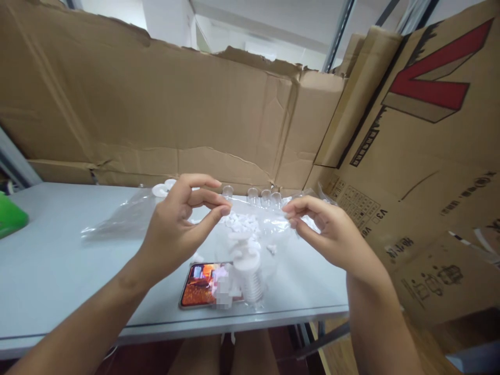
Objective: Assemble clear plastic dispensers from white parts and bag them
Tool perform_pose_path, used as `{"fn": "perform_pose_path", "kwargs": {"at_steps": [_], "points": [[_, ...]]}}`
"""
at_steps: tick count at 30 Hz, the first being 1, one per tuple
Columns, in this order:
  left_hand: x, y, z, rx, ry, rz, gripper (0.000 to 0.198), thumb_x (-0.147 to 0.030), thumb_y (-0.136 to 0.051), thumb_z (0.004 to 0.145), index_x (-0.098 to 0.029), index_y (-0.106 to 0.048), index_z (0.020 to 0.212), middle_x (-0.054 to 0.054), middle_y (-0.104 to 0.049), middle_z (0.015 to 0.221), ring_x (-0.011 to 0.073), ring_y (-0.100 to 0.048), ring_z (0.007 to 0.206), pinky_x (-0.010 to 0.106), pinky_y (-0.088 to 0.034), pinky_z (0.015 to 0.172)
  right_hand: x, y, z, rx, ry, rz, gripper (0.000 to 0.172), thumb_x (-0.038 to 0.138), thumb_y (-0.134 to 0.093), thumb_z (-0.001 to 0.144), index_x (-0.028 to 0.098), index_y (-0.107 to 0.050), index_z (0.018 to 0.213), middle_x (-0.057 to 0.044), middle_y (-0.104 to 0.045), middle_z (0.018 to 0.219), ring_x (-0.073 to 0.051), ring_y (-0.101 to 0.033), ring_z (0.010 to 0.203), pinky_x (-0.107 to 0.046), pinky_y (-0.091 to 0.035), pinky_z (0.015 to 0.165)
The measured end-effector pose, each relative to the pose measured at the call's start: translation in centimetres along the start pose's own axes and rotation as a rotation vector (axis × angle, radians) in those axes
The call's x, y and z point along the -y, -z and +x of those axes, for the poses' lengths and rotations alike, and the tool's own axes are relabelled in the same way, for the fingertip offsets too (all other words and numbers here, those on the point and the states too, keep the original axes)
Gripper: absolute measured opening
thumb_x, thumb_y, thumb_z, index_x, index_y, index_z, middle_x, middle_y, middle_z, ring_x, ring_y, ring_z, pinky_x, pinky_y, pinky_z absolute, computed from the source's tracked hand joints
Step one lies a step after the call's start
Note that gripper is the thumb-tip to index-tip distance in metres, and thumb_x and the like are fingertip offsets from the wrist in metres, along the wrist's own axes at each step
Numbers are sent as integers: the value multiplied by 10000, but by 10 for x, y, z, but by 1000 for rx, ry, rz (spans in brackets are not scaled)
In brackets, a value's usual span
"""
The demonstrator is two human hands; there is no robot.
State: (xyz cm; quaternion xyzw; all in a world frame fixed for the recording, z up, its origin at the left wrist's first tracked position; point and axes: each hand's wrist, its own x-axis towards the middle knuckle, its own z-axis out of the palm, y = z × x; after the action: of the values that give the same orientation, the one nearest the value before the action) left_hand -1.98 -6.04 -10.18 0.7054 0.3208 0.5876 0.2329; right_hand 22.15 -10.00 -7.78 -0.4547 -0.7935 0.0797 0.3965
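Observation:
My left hand (180,224) is raised over the grey table (58,260), fingers curled toward the thumb, gripping the edge of a clear plastic bag (269,229). My right hand (324,229) pinches the same bag's other edge. Between them the bag hangs open over a heap of small white plastic pieces (244,225). Below stands a stack of white caps (250,271) beside a phone (200,284) with a lit screen.
A row of small clear vials (264,196) stands at the table's far edge, with white caps (163,188) to the left. Cardboard sheets (156,104) wall the back and right side. A green object (10,216) lies at the far left.

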Motion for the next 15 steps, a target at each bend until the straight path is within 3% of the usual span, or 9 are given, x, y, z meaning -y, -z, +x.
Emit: {"fn": "perform_pose_path", "kwargs": {"at_steps": [6, 10, 15], "points": [[9, -7, 0, -4, -46, 0, 333, -199, -644, 755, -246, -478, 1039, -11, -624, 766, 174, -632, 801, 350, -497, 806, -14, -6, 4, 52, -67, 184, 262, 260, -560, 832, 191, -596, 1082, -78, -646, 1031, -158, -598, 831, -330, -493, 751], [7, -10, 1, 30, -34, -72, 362, -190, -640, 755, -237, -471, 1072, 2, -616, 811, 162, -616, 812, 328, -491, 793, -10, -14, 7, 85, -75, 202, 150, 283, -601, 808, 187, -628, 920, -42, -660, 915, -153, -595, 842, -310, -475, 764], [3, -12, 6, 167, 123, -151, 439, -241, -645, 757, -228, -442, 1146, 2, -617, 773, 156, -613, 758, 290, -501, 688, -3, -25, 8, 39, -97, 242, 104, 246, -576, 817, 177, -613, 748, -13, -652, 756, -138, -593, 741, -286, -469, 694]]}}
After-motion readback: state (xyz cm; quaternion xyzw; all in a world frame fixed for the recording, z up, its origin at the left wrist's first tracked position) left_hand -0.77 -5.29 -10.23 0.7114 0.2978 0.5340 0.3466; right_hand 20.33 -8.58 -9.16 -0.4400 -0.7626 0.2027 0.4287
